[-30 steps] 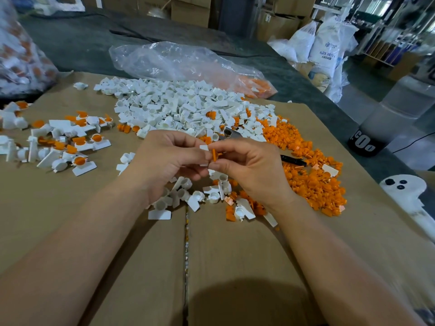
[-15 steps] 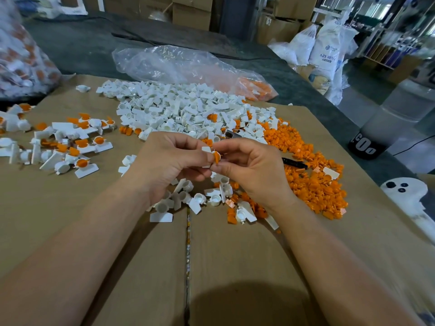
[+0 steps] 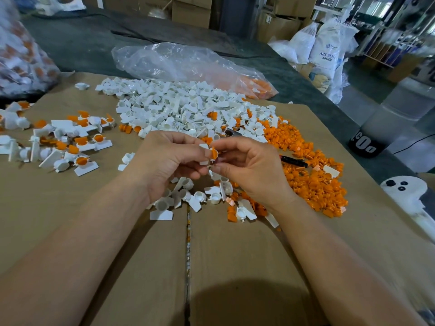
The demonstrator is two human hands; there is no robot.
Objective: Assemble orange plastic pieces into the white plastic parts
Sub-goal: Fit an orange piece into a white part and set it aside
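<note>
**Your fingers (image 3: 188, 140) held an orange piece (image 3: 213, 153) against a white part (image 3: 203, 147).**
Your left hand (image 3: 164, 161) curled tight round the white part, and your right hand (image 3: 249, 170) pinched the orange piece touching it, above the counter (image 3: 235, 255). Loose white parts (image 3: 188, 196) lay just beneath, the orange pile (image 3: 313, 180) sat to the right, and the assembled pieces (image 3: 70, 142) lay well left.

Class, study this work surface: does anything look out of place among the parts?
A black pen-like tool lies in the heap of orange pieces, beside the right hand; it belongs to neither kind of part.
</note>
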